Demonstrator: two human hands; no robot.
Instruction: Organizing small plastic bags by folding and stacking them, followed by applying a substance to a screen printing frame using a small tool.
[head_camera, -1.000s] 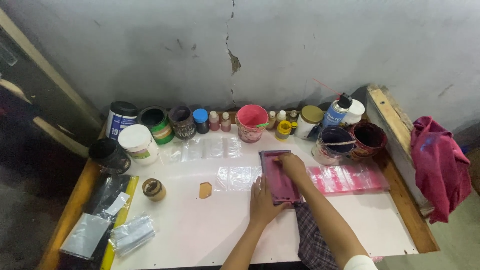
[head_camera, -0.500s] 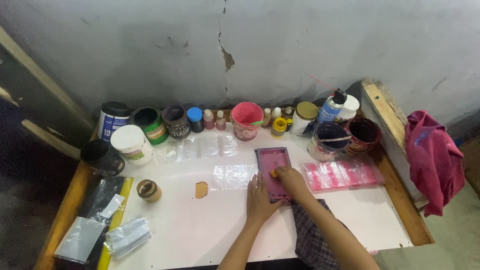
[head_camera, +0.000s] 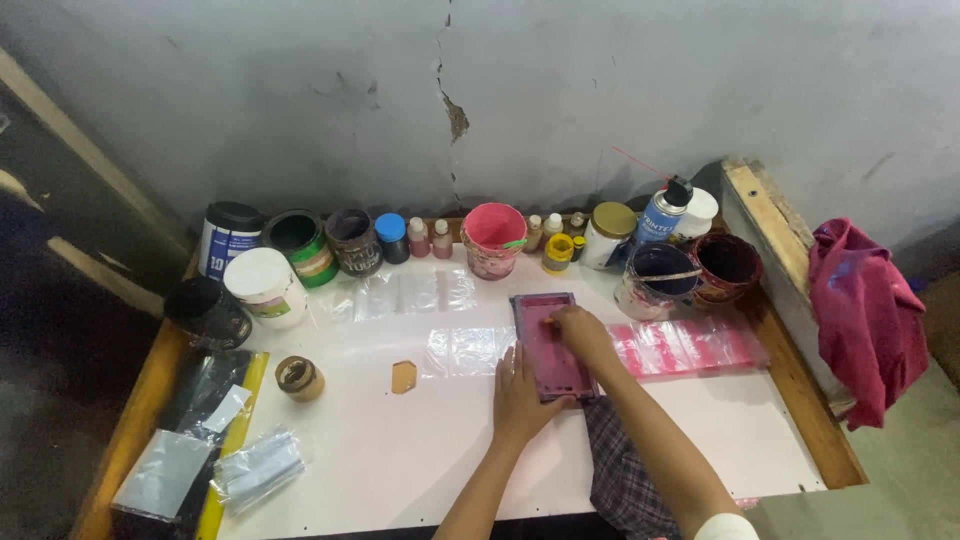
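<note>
We see the left hand (head_camera: 522, 398) pressed flat on the near edge of the pink frame (head_camera: 548, 343), mid-surface, while the right hand (head_camera: 580, 328) rests fingers-down on it; a slip could smear ink onto the plastic sleeves (head_camera: 690, 345) just beside

A small printing workshop: ink pots (head_camera: 493, 240) (stained, open) crowd a table (head_camera: 420, 460) against cracked wall (head_camera: 455, 110).

Head camera looks steeply down at the table (head_camera: 400, 470) from above.
</note>
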